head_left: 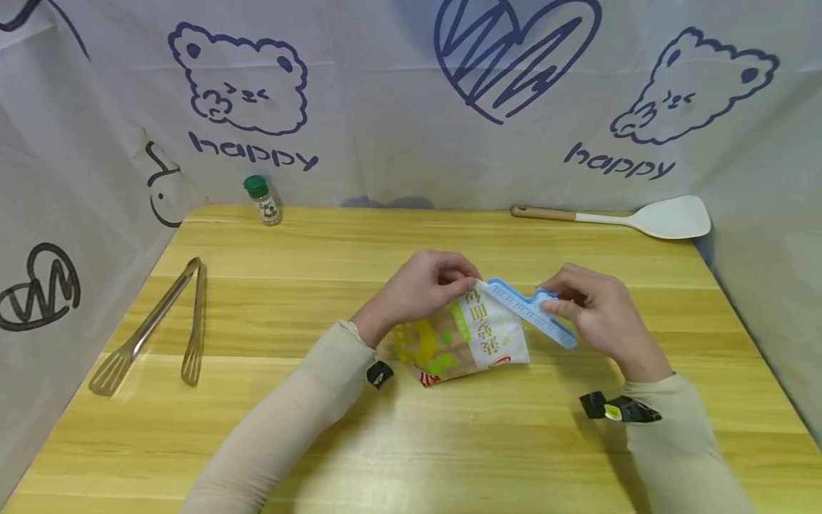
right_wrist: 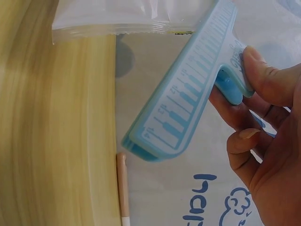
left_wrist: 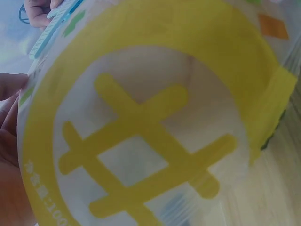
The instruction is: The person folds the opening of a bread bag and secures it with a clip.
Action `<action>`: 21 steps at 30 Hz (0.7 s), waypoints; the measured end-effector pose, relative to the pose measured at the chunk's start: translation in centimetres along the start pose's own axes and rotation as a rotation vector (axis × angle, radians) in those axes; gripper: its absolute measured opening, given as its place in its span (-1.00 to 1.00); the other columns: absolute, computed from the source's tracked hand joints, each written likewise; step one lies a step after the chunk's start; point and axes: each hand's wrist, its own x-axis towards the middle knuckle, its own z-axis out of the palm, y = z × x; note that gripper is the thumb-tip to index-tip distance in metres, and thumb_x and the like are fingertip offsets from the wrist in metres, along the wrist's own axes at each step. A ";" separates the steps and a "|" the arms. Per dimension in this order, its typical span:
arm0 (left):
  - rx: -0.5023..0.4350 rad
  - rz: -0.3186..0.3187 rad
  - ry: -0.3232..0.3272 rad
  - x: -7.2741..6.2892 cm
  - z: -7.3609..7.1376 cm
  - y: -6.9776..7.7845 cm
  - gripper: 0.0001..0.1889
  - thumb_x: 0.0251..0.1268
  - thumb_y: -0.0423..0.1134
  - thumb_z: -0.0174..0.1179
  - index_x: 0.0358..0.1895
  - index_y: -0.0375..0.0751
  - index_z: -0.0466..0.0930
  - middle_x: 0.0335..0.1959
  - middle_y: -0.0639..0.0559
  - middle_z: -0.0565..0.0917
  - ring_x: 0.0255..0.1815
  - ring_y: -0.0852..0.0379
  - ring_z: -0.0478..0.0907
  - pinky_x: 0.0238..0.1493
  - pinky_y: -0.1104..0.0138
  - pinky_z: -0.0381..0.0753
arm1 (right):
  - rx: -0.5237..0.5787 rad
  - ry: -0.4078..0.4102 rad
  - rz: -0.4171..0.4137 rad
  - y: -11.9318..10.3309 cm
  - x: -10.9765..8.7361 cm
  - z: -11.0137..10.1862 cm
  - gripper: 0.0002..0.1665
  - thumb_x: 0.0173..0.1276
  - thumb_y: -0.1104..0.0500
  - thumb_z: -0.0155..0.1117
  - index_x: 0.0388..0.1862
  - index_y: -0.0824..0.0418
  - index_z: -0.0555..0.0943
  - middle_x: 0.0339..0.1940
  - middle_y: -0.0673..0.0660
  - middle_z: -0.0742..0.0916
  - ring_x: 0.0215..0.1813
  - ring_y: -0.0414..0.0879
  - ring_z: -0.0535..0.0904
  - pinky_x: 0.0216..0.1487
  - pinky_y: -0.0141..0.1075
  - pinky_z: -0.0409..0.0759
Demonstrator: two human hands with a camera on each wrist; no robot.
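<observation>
A plastic food bag (head_left: pixel 465 339) with yellow and green print and Chinese lettering stands tilted near the table's middle. My left hand (head_left: pixel 429 285) pinches its upper edge between thumb and fingers. In the left wrist view the bag's printed yellow face (left_wrist: pixel 150 122) fills most of the picture. With thumb and fingers my right hand (head_left: pixel 591 307) grips the handle of a light blue bag clip (head_left: pixel 529 314) printed with piano keys. The clip slants along the bag's top edge, its far end beside the left fingertips. In the right wrist view the clip (right_wrist: pixel 188 89) reaches past the bag's sealed edge (right_wrist: pixel 117 28).
Metal tongs (head_left: pixel 160 321) lie spread at the left of the wooden table (head_left: pixel 449 457). A green-capped seasoning bottle (head_left: pixel 263 200) stands at the back left. At the back right, a white spatula (head_left: pixel 671 216) with a wooden handle lies along the edge, before a drawn-on cloth (head_left: pixel 379 107).
</observation>
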 end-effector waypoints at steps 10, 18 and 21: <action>-0.037 -0.048 -0.010 -0.1 -0.1 0.1 -0.94 0.43 -0.31 0.20 -0.18 -0.22 0.61 -0.26 0.04 0.75 -0.28 0.28 0.67 -0.25 0.38 0.58 | 0.014 0.005 -0.002 -0.1 0.2 0.0 -0.91 0.29 0.27 0.41 -0.23 0.14 0.75 -0.42 -0.06 0.62 -0.46 -0.12 0.40 -0.45 -0.35 0.34; -0.014 -0.006 0.025 -0.2 -0.4 0.0 -0.90 0.38 -0.30 0.26 -0.18 -0.23 0.72 -0.34 0.11 0.72 -0.35 0.24 0.65 -0.24 0.37 0.61 | 0.019 -0.001 0.000 -0.3 0.4 0.1 -0.89 0.29 0.30 0.39 -0.21 0.17 0.74 -0.39 -0.06 0.63 -0.41 -0.13 0.46 -0.41 -0.35 0.43; -0.041 -0.021 0.020 -0.3 -0.7 -0.1 -0.89 0.37 -0.34 0.24 -0.15 -0.26 0.72 -0.33 0.09 0.72 -0.32 0.24 0.66 -0.21 0.36 0.60 | 0.023 -0.004 -0.001 -0.3 0.5 0.2 -0.89 0.30 0.30 0.38 -0.20 0.18 0.74 -0.38 -0.06 0.64 -0.40 -0.13 0.47 -0.40 -0.35 0.44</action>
